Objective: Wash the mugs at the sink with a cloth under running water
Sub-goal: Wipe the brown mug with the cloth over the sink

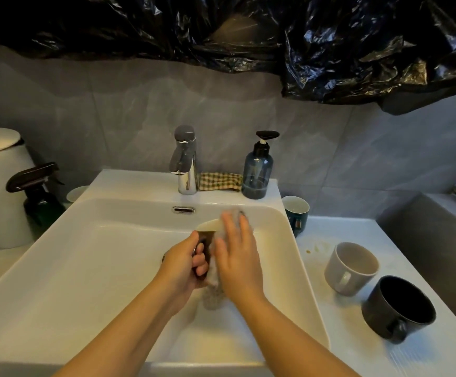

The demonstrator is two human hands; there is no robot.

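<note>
Grey wall tiles (139,104) run behind a white basin (85,268), with black plastic sheeting (248,31) hung above and a chrome tap (184,161) on the back rim. We see no stream falling from the tap. Over the middle of the basin we hold a dark mug (206,227) with a pale inside. Our left hand (184,263) grips it, fingers curled at the handle side. Our right hand (236,257) lies flat with straight fingers, pressing a pale grey cloth (213,293) against the mug's right wall. The cloth's loose end hangs below both hands.

The mug looks like glazed ceramic: stiff, fairly weighty and breakable against the hard basin. We judge it slippery once wet, so the handle is the safest hold, and the cloth gives the other palm some bite. The cloth itself is soft and limp and should wrap wherever we push it.

The mug's mouth points away from us, toward the tap and somewhat upward, so its long axis runs front to back across the basin. Its handle faces left. To the right of the basin stand a teal mug (296,213), a grey mug (349,268) and a black mug (398,308), all mouth up.
</note>
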